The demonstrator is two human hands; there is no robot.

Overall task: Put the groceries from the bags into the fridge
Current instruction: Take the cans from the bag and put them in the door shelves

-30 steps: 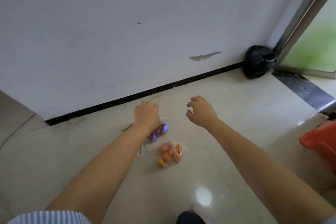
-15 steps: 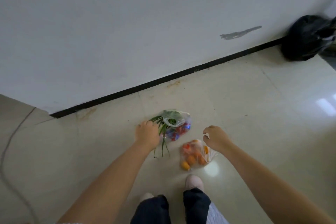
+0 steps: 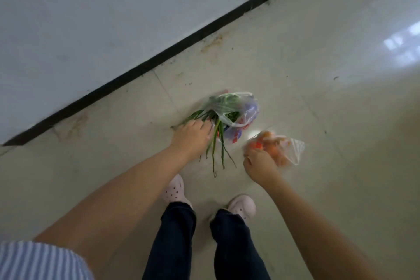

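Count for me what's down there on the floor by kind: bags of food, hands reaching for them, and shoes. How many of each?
Bags of food: 2, the bag with greens and the bag with orange fruit
Hands: 2, the left hand and the right hand
Shoes: 2, the left shoe and the right shoe
Total: 6

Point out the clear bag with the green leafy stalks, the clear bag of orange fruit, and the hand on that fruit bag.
Clear plastic bag of green leafy stalks (image 3: 238,109), head view, on the crumpled plastic top.
Clear plastic bag of orange fruit (image 3: 293,148), head view, on the right-hand plastic corner.
Right hand (image 3: 261,163), head view, on its back.
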